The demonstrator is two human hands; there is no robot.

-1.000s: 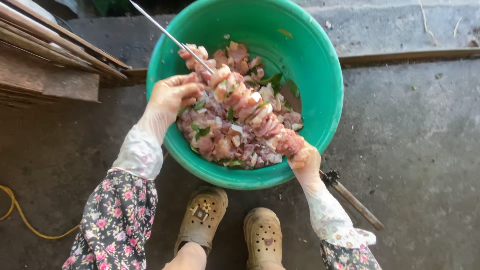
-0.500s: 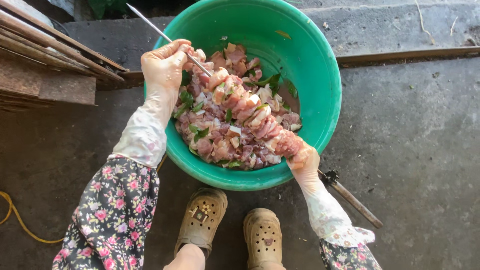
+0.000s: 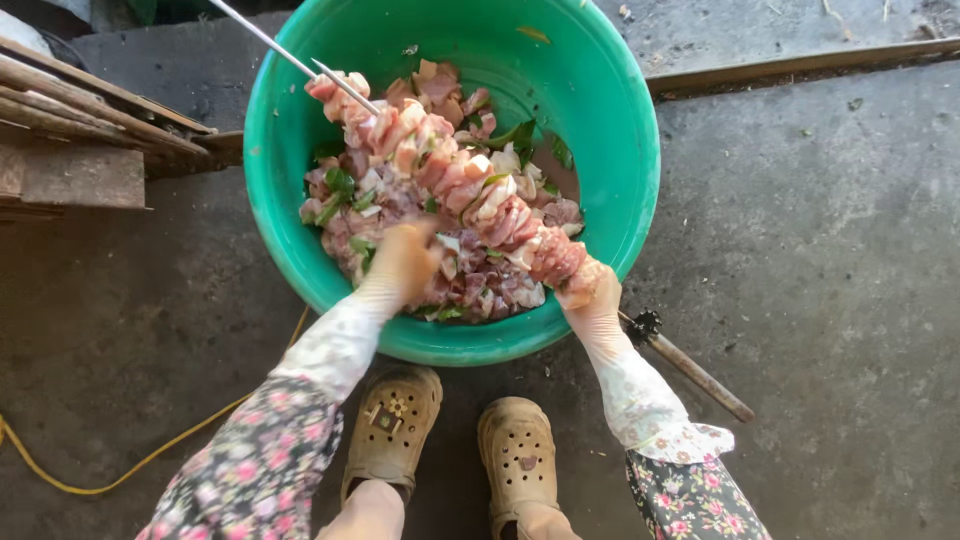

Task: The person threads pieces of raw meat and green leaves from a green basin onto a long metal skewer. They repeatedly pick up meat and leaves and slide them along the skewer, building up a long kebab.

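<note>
Long metal skewer (image 3: 290, 62), loaded with raw meat chunks (image 3: 455, 175) along most of its length, lies slantwise over a green plastic basin (image 3: 620, 150). Bare tip points to upper left, past the basin rim; lower end sits at the near right rim.

Right hand (image 3: 590, 295), in a thin glove, is closed around the skewer's lower end, fingers wrapped tight just below the last chunk of meat.

Left hand (image 3: 400, 262), also gloved, is down inside the basin, resting in the loose pile of marinated meat and green leaves (image 3: 345, 195) under the skewer. It is blurred; how far its fingers are curled, and whether they have hold of a piece, cannot be told.

Basin stands on a dark concrete floor (image 3: 820, 250). Floral sleeves on both arms. Two tan clogs (image 3: 395, 425) just beside the basin's near edge. A dark-handled tool (image 3: 690, 365) lies on the floor by the right wrist. Yellow cord (image 3: 130, 465) at lower left; stacked wooden planks (image 3: 70, 120) at left.
</note>
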